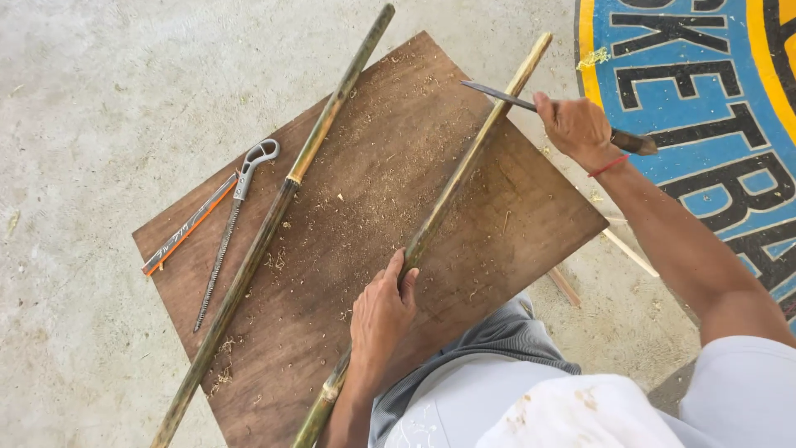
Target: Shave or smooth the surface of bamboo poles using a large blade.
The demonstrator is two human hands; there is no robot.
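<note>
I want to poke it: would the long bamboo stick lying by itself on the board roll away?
Probably: the free bamboo stick is round and lies loose on the flat board. Its knobbly joints might stop it soon. It looks stiff, so it likely wouldn't bend.

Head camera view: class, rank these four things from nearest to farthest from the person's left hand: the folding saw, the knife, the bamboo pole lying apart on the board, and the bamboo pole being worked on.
1. Bamboo pole being worked on: gripped by the left hand.
2. Second bamboo pole: to the left, across the board.
3. Folding saw: beyond that pole, near the board's left edge.
4. Knife: top right, in the right hand.
</note>
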